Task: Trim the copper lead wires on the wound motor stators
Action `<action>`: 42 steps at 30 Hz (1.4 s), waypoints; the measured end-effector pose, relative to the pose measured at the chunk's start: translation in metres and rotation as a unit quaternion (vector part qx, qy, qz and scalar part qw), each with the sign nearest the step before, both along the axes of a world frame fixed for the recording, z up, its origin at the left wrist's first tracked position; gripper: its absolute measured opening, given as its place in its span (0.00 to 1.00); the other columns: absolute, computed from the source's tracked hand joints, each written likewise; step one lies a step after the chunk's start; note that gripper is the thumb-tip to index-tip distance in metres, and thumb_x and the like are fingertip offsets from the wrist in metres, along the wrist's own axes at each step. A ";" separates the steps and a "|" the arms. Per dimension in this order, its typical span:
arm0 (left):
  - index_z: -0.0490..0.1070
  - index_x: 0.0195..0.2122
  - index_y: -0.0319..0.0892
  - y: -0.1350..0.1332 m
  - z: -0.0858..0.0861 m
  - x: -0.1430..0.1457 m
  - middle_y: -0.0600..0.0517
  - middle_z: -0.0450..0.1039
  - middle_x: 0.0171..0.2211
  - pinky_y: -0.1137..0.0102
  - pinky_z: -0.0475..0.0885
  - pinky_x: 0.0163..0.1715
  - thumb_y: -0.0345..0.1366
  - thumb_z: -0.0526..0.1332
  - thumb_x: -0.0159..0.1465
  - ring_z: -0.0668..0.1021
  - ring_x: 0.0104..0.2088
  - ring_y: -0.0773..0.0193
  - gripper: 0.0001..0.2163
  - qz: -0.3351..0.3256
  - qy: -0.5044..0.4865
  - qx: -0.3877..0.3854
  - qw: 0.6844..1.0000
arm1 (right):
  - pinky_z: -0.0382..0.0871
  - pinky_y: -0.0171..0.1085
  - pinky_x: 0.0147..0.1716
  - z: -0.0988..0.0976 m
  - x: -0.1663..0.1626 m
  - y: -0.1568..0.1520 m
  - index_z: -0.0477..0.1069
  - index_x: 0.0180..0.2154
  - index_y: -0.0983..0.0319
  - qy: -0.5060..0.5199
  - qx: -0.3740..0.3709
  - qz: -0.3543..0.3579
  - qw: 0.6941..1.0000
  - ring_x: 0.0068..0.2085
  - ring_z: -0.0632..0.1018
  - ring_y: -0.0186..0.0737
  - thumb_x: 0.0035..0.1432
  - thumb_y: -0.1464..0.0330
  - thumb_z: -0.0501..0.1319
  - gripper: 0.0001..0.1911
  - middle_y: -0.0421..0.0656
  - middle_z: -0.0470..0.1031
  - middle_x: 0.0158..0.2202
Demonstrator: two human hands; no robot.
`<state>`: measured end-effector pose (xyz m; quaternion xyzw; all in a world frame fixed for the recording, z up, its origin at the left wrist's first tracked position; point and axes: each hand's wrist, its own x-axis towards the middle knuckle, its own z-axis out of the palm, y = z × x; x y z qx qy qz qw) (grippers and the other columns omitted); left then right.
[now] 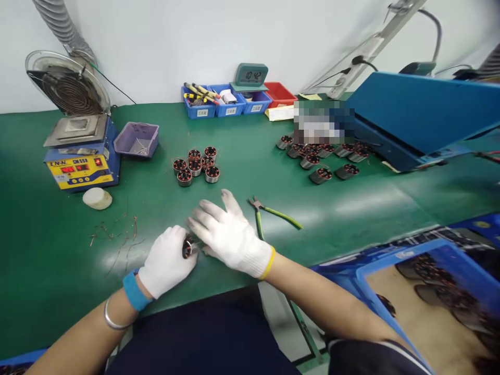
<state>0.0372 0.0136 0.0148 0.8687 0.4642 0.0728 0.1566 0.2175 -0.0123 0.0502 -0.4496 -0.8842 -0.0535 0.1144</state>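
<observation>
My left hand [167,260], in a white glove, is closed around a motor stator [187,248] with copper windings. Its end faces toward my right hand. Beside it, my right hand [230,237], gloved too, has its fingers stretched out and apart; its lower fingers are partly hidden. Thin wire ends seem to show between the two hands, too blurred to make out. Just beyond my right hand lie cutting pliers [257,204] with green handles, jaws pointing away. A cluster of several stators [194,165] stands on the green table [156,125] farther back.
Wire scraps [127,242] litter the left side near a white round lid [97,198]. A solder pot [82,156] and purple bin [136,139] stand behind. More stators [321,175] sit at right before a blue machine [422,120]. A blue crate [363,276] holds others.
</observation>
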 end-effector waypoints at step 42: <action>0.67 0.39 0.40 0.002 -0.011 0.000 0.48 0.71 0.35 0.63 0.68 0.38 0.31 0.56 0.62 0.74 0.37 0.55 0.05 -0.003 -0.061 -0.015 0.998 | 0.70 0.35 0.29 -0.017 0.029 -0.060 0.62 0.47 0.60 0.527 -0.686 -0.121 0.487 0.37 0.75 0.41 0.46 0.62 0.65 0.26 0.41 0.68 0.36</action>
